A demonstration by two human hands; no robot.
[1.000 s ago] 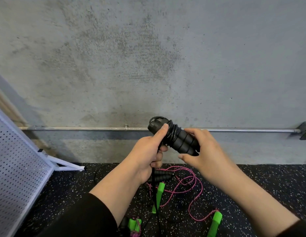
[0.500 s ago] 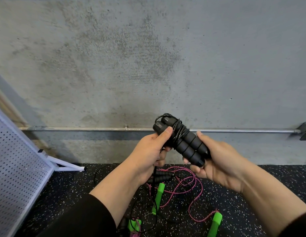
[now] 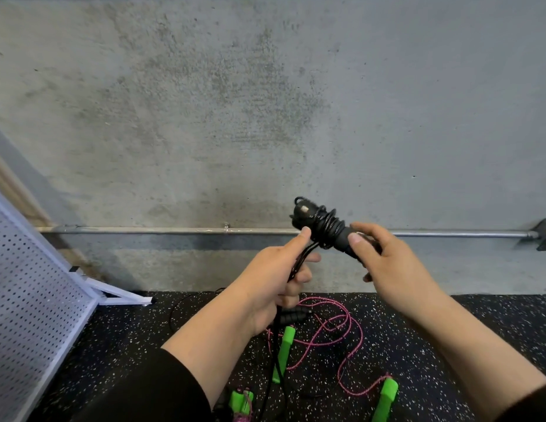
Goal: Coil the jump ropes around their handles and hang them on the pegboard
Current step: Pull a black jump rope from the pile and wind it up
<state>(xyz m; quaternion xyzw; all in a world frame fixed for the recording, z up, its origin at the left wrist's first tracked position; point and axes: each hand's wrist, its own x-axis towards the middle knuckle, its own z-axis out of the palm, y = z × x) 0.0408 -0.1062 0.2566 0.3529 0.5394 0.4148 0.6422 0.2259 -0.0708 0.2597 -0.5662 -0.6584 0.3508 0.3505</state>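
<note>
black rope partly coiled, held in both your hands

you are holding the black handles (image 3: 335,229) up in front of the concrete wall (image 3: 235,102), level with the metal pipe (image 3: 143,230). your right hand (image 3: 387,263) is gripping the lower end of the handles, its fingers curled round them. the black rope (image 3: 326,228) is sitting in several turns around the upper part of the handles. your left hand (image 3: 274,278) is gripping the loose strands that are running down from the coil, thumb pressing near the wraps, fingers clamped on the rope. the remaining rope is hanging down to the speckled floor (image 3: 463,330). on the floor below your hands, a pink rope (image 3: 351,330) with green handles (image 3: 285,351) is lying loose. the white pegboard (image 3: 31,300) is leaning at the left edge, well apart from the ropes.
</note>
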